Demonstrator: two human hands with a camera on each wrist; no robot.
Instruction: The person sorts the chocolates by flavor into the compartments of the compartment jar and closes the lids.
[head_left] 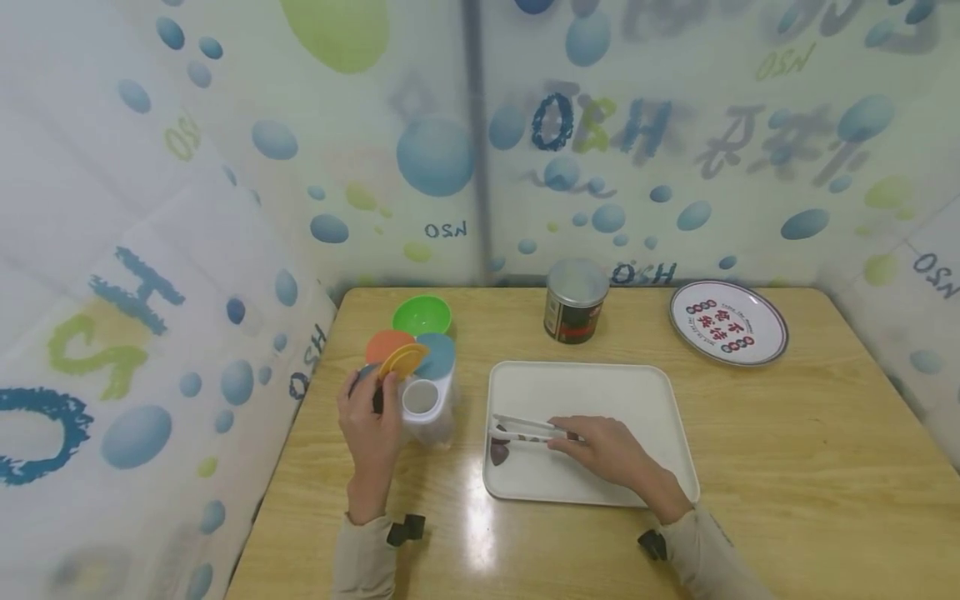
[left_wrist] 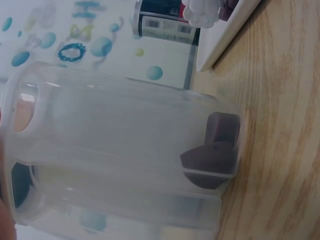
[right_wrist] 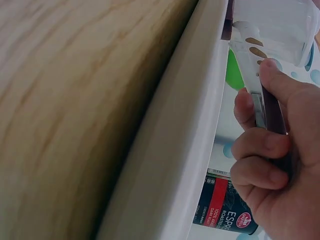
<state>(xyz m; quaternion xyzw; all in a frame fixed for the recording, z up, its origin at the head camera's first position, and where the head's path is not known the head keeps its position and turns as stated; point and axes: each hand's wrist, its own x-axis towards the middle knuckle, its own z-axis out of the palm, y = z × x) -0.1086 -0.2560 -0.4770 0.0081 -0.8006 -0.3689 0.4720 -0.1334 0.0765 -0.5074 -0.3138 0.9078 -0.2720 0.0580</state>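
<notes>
My left hand [head_left: 371, 425] pinches the raised yellow lid [head_left: 405, 360] of a clear plastic container [head_left: 435, 423], whose other lids are orange, blue and dark. Below that lid a round opening [head_left: 421, 397] shows. Dark chunky pieces [left_wrist: 212, 157] lie at the container's bottom in the left wrist view. My right hand [head_left: 611, 450] grips white tongs [head_left: 525, 437] with dark handles, fingers curled round them. The scalloped tong tips [left_wrist: 201, 12] are close to dark purplish pieces [head_left: 499, 452] near the left edge of a white tray [head_left: 585, 379].
Behind the container stands a green bowl [head_left: 422, 316]. A coffee tin [head_left: 576, 304] is beyond the tray, and a white plate [head_left: 729, 325] with red writing lies at the back right. Patterned curtains [head_left: 375, 200] border the wooden table [head_left: 810, 450] at the back and sides.
</notes>
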